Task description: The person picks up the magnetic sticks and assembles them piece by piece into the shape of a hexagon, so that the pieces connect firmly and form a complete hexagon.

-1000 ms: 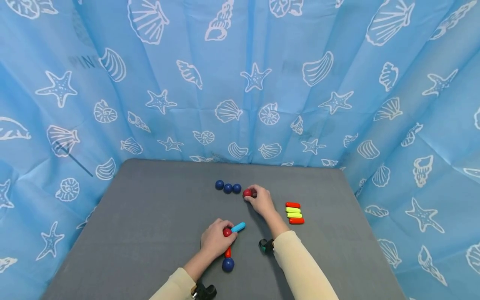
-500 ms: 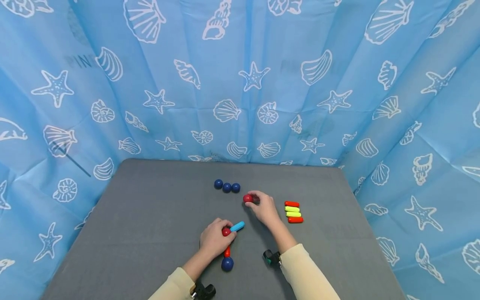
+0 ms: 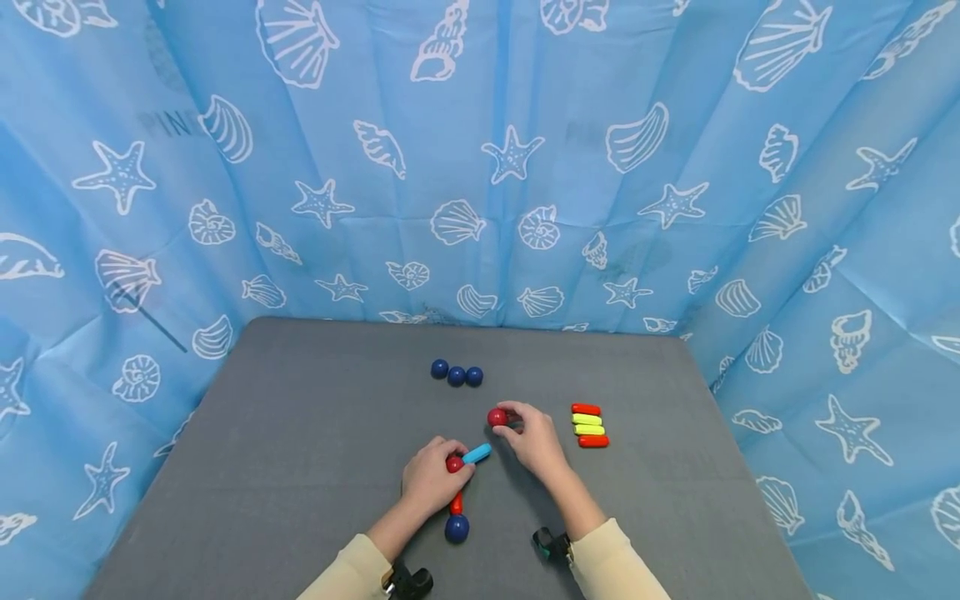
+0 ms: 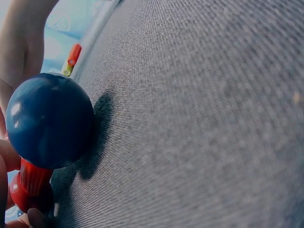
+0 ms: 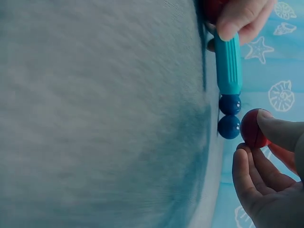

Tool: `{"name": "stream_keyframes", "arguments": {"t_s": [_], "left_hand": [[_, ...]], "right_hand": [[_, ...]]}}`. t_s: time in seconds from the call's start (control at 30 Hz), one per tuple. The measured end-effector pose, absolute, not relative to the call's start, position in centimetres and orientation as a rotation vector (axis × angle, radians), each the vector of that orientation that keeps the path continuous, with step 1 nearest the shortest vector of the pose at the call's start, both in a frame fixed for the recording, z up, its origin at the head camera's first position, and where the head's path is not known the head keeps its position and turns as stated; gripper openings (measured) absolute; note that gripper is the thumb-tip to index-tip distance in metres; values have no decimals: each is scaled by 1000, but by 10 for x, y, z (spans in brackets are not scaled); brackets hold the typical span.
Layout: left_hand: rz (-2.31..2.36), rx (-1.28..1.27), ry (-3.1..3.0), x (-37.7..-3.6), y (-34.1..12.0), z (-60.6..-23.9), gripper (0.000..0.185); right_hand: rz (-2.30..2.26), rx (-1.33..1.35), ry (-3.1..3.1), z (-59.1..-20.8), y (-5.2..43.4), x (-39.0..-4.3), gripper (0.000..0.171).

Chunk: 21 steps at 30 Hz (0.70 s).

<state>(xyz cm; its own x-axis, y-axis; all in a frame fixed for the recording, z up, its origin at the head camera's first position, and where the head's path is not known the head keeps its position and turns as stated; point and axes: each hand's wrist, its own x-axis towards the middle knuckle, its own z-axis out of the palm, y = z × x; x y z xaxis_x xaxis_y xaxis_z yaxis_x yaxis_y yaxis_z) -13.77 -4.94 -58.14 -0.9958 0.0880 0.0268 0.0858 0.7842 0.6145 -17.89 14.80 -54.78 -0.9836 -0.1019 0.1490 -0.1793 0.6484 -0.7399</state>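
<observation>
Meanwhile right hand (image 3: pixel 534 439) pinches red ball (image 3: pixel 497 417) aloft

Faint mirrored letters "PIN" show through the blue curtain (image 3: pixel 168 125).

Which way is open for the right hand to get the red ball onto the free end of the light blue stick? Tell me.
Probably yes, straight in: the right hand pinches the red ball just beyond the light blue stick, nothing lies between, and the left hand grips only the other end.
</observation>
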Motion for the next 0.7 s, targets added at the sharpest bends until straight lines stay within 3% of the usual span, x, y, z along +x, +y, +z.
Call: {"name": "stream_keyframes", "arguments": {"t_s": [0.7], "left_hand": [[1021, 147, 2962, -137, -50, -582, 24]], "right_hand": [[1237, 277, -2953, -557, 159, -157, 37]]}}
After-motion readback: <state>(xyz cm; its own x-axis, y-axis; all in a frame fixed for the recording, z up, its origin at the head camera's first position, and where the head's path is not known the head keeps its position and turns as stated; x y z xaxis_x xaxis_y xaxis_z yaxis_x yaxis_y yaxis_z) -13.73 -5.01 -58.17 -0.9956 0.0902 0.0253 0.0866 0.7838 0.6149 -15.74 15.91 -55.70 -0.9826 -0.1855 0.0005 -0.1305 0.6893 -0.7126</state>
